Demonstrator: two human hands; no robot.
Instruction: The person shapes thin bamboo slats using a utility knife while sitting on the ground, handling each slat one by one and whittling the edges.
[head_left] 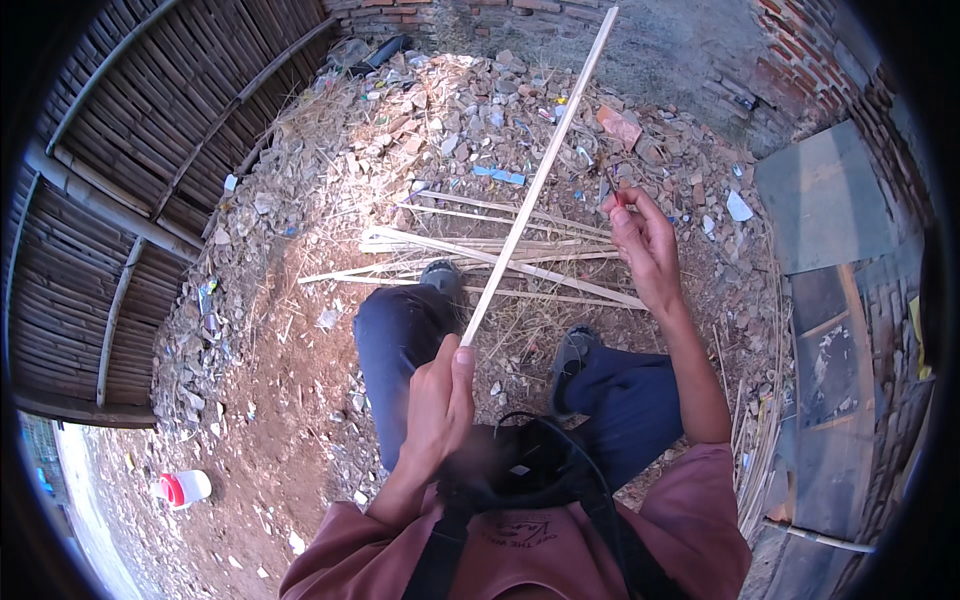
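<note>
- So the left grip (438,395) is closed around the near end of a long pale strip (540,185), thumb along the top. The strip slants up and rightward, over the ground toward its wall-side edge.
- Right grip (650,250) is pinching a small red thing (618,201) out to the right of the strip, not touching it. Might be a little knife, but it's too small to tell.
- Under the raised strip, more loose strips (440,248) lie crisscrossed mid-ground, around and beyond the left shoe (441,278). The right shoe (574,362) is nearer the body.
- My read: the step in hand is working on or checking this one strip. Next move probably calls for a steady left hold while the right comes in to the strip, fingers clear if that red thing's sharp.
- Further out, rubble (420,125) covers the ground up to the brick wall (660,50); a white jug with a red lid (190,487) lies toward the ground's near-left corner, below the slatted fence (150,150).
</note>
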